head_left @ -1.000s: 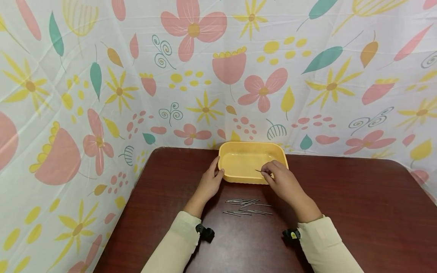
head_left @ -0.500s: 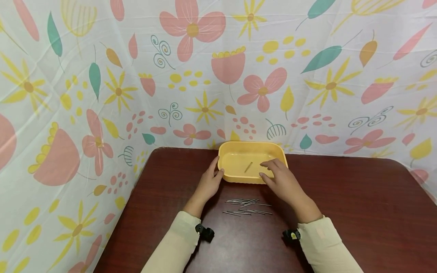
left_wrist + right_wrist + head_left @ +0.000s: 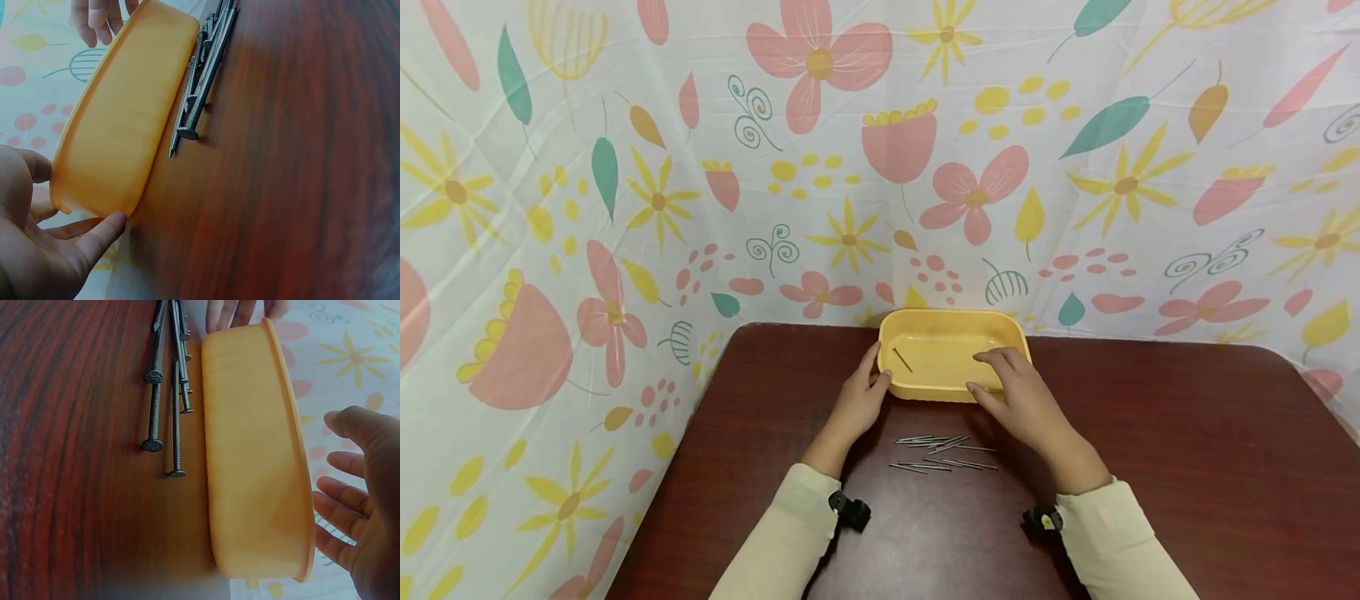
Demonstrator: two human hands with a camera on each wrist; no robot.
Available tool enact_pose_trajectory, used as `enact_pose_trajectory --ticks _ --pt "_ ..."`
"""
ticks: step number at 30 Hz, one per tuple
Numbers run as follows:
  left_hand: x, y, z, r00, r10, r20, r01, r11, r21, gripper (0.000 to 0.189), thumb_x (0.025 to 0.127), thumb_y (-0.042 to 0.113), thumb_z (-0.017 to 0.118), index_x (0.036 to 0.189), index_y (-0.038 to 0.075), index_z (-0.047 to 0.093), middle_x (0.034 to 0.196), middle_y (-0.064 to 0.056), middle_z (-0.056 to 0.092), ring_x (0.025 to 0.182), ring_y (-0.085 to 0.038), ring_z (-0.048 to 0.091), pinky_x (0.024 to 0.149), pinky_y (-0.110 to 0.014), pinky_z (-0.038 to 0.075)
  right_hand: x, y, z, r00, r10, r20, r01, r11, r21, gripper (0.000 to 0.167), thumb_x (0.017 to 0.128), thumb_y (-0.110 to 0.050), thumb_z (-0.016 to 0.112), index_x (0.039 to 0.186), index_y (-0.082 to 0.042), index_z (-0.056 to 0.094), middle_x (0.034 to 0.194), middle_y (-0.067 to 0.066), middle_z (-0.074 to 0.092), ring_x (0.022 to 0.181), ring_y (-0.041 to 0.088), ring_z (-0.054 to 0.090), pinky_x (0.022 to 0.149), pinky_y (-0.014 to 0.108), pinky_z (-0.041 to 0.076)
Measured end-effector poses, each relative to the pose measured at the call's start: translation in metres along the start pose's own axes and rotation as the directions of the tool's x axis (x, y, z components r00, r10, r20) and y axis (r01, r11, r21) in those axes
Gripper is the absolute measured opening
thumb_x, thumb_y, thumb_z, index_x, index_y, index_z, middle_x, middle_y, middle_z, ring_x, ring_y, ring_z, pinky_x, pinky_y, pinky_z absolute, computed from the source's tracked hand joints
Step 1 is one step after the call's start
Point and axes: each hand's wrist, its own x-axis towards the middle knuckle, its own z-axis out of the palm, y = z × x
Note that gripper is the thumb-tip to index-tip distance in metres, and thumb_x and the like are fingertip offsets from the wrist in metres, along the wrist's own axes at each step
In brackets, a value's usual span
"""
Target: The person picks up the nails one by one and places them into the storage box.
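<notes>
A yellow plastic tray [image 3: 955, 393] stands at the table's back edge, one nail [image 3: 903, 360] lying aslant in its left part. My left hand [image 3: 859, 398] holds the tray's left end; in the left wrist view its thumb [image 3: 103, 236] presses the front corner while other fingers reach behind. Above the tray's right part is my right hand [image 3: 1028, 408], its thumb and fingers spread apart with nothing between them. In front of the tray lie several steel nails [image 3: 947, 444] in two loose groups; their round heads show in the right wrist view.
The table [image 3: 1187, 467] is dark reddish wood with rounded far corners. A flower-printed cloth [image 3: 850, 167] hangs right behind the tray and along the left side. Each wrist wears a black strap camera [image 3: 852, 511].
My right hand has let go of the nail it pinched over the tray. The nail dropped in and moved to the left end. My left hand stays at the tray.
</notes>
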Motion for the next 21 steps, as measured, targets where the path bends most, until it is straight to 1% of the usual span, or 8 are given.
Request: enact_pose_trajectory --ticks 5,11,21 --pt "0.000 0.001 0.000 1.000 -0.002 -0.003 0.002 1.000 -0.002 0.059 0.106 0.039 0.046 0.161 0.037 0.024 0.160 -0.011 0.041 0.134 -0.027 0.057 0.107 -0.051 0.047 -0.001 -0.001 -0.001 1.000 0.008 0.014 -0.008 1.000 -0.002 0.047 0.092 -0.026 0.075 0.130 -0.003 0.061 0.126 0.019 0.057 0.117 0.039 0.058 0.100 0.057 0.048" --pt "0.000 0.000 0.000 1.000 -0.005 -0.007 0.006 1.000 0.010 0.060 0.106 0.042 0.046 0.161 0.039 0.023 0.159 -0.011 0.043 0.132 -0.026 0.058 0.106 -0.050 0.047 -0.004 -0.003 -0.004 1.000 -0.009 0.006 0.009 1.000 -0.004 0.045 0.091 -0.024 0.076 0.129 -0.004 0.062 0.124 0.017 0.058 0.114 0.034 0.058 0.096 0.054 0.050" --pt "0.000 -0.001 0.000 1.000 -0.007 -0.003 0.007 1.000 0.004 0.060 0.106 0.038 0.047 0.162 0.035 0.024 0.159 -0.013 0.043 0.132 -0.028 0.057 0.107 -0.051 0.047 -0.012 -0.014 -0.008 0.999 -0.046 -0.001 0.046 0.999 -0.011 0.040 0.089 -0.022 0.078 0.124 -0.006 0.066 0.117 0.011 0.062 0.106 0.029 0.062 0.089 0.049 0.053"
